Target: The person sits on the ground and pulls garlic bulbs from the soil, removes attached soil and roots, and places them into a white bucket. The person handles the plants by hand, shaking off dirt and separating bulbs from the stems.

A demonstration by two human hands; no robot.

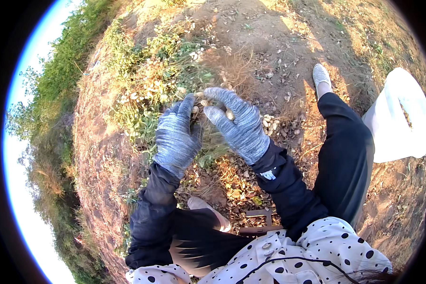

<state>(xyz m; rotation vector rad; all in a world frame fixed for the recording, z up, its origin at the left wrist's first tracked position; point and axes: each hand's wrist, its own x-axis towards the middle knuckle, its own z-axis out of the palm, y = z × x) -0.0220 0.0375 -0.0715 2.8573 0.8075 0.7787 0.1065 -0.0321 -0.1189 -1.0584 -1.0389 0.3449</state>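
My left hand (177, 136), in a grey knit glove, curls around a peanut plant whose blurred green stems (213, 143) hang below and between the hands. Close to its fingertips are several unshelled peanuts (198, 103), some seemingly attached to the plant. Opposite, my gloved right hand (239, 124) reaches thumb and forefinger to these pods. A peanut (230, 114) shows inside its curled fingers. The palm sides of both hands are hidden. Just beyond the right wrist, a small pile of loose peanuts (269, 124) lies on the soil.
Pulled peanut plants (156, 71) with pods are heaped ahead and left. At right stands a white sack (387, 124), its opening showing some contents. A low stool-like frame (262, 223) is between my legs. Dry leaves litter the ground; green bushes (53, 78) line the left.
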